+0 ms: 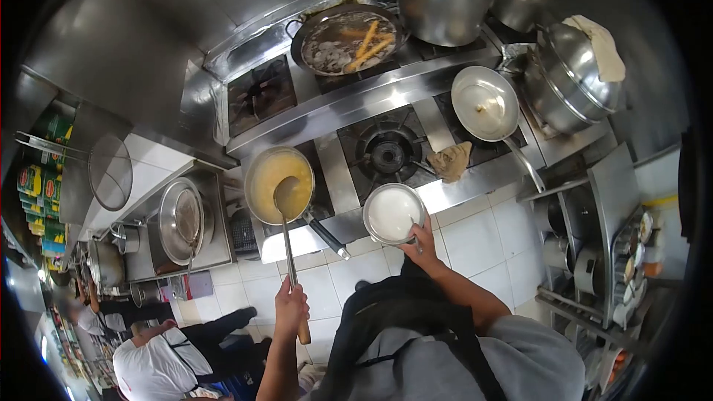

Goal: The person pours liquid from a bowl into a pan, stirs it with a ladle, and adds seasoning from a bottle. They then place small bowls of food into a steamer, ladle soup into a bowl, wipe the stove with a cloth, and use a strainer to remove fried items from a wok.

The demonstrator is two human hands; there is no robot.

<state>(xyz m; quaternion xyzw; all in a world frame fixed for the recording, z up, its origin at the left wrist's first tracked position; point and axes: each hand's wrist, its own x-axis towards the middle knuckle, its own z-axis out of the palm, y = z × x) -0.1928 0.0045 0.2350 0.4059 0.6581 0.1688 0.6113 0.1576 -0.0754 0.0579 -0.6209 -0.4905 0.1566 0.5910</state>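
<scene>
My left hand point(291, 308) is wrapped round the wooden-ended handle of a long ladle point(290, 246). The ladle's bowl rests in a frying pan point(313, 217) of yellow, soupy food on the front left burner. A round metal bowl point(368, 231) of white liquid is gripped at its near right rim by my right hand point(422, 243), just off the stove's front edge. Between pan and bowl, the pan's black handle point(328, 238) points toward me, with neither hand on it.
Behind, a wok point(298, 46) of bubbling oil holds long golden pieces. A large pot point(445, 11) stands beside it. To the right are a light-coloured pan point(483, 89), a brown cloth point(450, 161) and a steamer point(564, 74). People point(160, 360) are at lower left.
</scene>
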